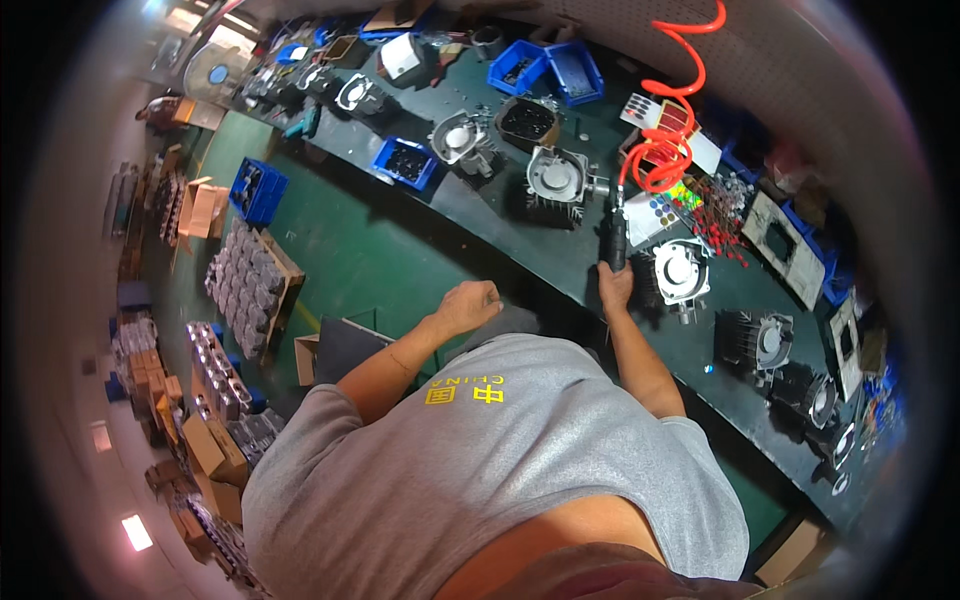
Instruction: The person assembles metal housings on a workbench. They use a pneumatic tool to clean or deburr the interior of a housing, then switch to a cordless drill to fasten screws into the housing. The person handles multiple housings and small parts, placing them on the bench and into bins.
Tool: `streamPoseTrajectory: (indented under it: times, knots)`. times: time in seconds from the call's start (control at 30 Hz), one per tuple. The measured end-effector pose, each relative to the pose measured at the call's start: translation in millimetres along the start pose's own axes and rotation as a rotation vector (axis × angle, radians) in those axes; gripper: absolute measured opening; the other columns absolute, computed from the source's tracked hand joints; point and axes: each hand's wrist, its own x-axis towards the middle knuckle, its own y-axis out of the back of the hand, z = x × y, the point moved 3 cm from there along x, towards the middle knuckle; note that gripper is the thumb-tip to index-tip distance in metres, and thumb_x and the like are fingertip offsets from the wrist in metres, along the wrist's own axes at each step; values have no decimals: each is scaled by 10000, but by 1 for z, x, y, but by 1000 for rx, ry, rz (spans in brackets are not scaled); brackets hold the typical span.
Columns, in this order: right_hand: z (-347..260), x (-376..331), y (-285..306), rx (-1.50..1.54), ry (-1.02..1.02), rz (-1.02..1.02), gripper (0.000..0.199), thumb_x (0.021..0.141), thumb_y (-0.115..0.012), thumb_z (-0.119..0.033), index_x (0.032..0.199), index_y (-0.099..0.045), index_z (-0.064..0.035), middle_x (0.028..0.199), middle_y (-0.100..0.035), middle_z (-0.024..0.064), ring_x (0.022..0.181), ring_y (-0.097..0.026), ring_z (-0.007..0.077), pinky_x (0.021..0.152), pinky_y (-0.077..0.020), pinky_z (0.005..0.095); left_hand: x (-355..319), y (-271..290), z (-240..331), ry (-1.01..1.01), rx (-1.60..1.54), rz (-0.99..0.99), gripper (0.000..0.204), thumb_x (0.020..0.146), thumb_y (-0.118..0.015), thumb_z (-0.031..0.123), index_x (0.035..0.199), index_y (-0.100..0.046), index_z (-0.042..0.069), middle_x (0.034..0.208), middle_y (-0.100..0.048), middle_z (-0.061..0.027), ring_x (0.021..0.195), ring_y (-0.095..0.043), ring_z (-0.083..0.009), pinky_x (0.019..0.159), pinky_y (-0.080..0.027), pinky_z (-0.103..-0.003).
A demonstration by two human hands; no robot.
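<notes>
My right hand (615, 286) is wrapped round the lower end of a black air screwdriver (615, 240) over the bench. A red coiled air hose (668, 165) runs up from its far end. Just left of the tool sits a finned metal housing (557, 180) with a round light-coloured centre. To the right of my right hand is another such housing (679, 272), with a bright white rim. My left hand (472, 305) is held in front of my body, off the bench, its fingers curled closed; whatever they may hold is hidden.
More housings (462, 140) stand along the dark bench (540, 262). Blue bins (405, 162) hold small black parts, and a container of black pieces (527, 120) stands behind. Red-tipped parts (722, 225) lie at the right. Stacked castings (248, 285) and cardboard boxes (205, 207) are on the floor.
</notes>
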Motion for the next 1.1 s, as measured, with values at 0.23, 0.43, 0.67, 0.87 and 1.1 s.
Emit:
streamPoseTrajectory:
  times: [0.23, 0.43, 0.67, 0.87, 1.1]
  knots:
    - [4, -9, -10, -235, 25, 47, 602, 823, -767, -340, 1252, -557, 26, 1080, -684, 340, 1046, -665, 510, 923, -513, 534, 22, 14, -97, 67, -37, -3, 227, 847, -737, 288, 902, -724, 69, 900, -741, -165, 904, -715, -365, 812, -563, -460]
    - [-11, -25, -18, -526, -13, 179, 619, 824, -821, -345, 1289, -570, -22, 1150, -657, 306, 1103, -641, 499, 929, -517, 557, 64, 60, -176, 67, -138, -15, 210, 835, -737, 264, 884, -730, 60, 915, -739, -183, 921, -714, -374, 817, -568, -459]
    - [-28, -29, -26, -760, -179, 298, 636, 824, -814, -323, 1348, -569, -59, 1241, -627, 240, 1117, -617, 455, 962, -527, 555, 98, 120, -288, -17, -103, 1, 200, 825, -739, 257, 896, -745, 70, 948, -740, -188, 956, -716, -368, 840, -573, -471]
    - [-44, -70, -34, -622, 7, 453, 451, 828, -702, -236, 1200, -636, 11, 1018, -693, 234, 946, -676, 433, 879, -544, 511, 121, 160, -330, 52, -132, 20, 227, 828, -752, 259, 891, -744, 41, 928, -741, -200, 940, -723, -365, 834, -575, -462]
    - [-104, -77, -110, -194, 162, 101, 215, 894, -712, -164, 925, -706, 49, 748, -693, 127, 682, -655, 185, 662, -526, 341, 101, 138, -385, 237, -264, 70, 250, 844, -729, 259, 911, -756, 19, 898, -741, -209, 867, -736, -349, 789, -579, -437]
